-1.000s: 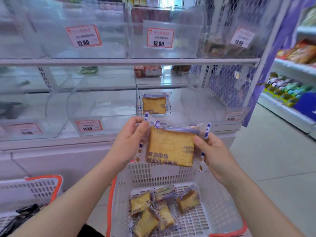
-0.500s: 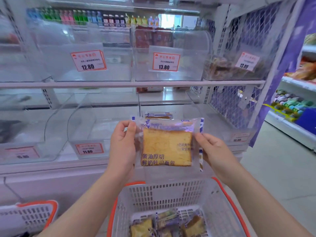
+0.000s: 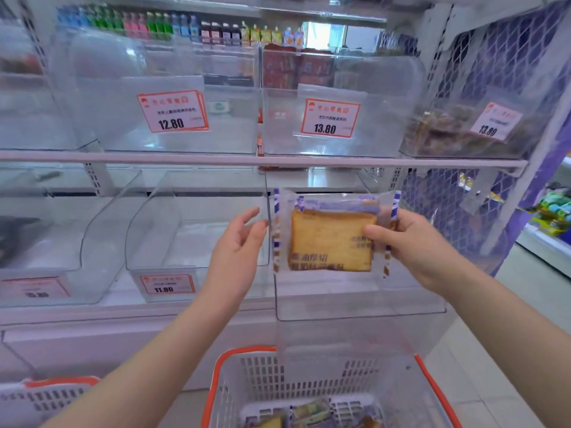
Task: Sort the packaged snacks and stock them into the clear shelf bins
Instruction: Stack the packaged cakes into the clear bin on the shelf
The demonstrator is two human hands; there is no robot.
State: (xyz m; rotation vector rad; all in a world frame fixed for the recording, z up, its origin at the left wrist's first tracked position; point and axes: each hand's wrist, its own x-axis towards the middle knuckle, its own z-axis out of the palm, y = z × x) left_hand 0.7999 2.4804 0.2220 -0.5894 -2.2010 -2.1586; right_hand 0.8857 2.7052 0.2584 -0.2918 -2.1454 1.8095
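A: Release is being noted on one side. The toast packet (image 3: pixel 332 233), gripped by both hands a moment ago, is now being held by the right hand (image 3: pixel 423 242) alone, thumb across the front and fingers (image 3: pixel 375 234) clamped on its three o'clock edge.

B: And the left hand (image 3: pixel 238 248)?

A: It is being held just off the packet's nine o'clock edge, fingers spread apart, nothing gripped.

B: What is being signalled for the task?

A: A one-handed placement is probably being set up. The packet is being carried upright in front of the clear bin (image 3: pixel 360 304) on the lower shelf, above the basket (image 3: pixel 309 393) at six o'clock, where more packets are waiting.

B: How is the packet looking?

A: A thick golden slice is being shown through clear film, with blue-and-white striped side seals and a purple band at twelve o'clock. Printed text is being blurred.
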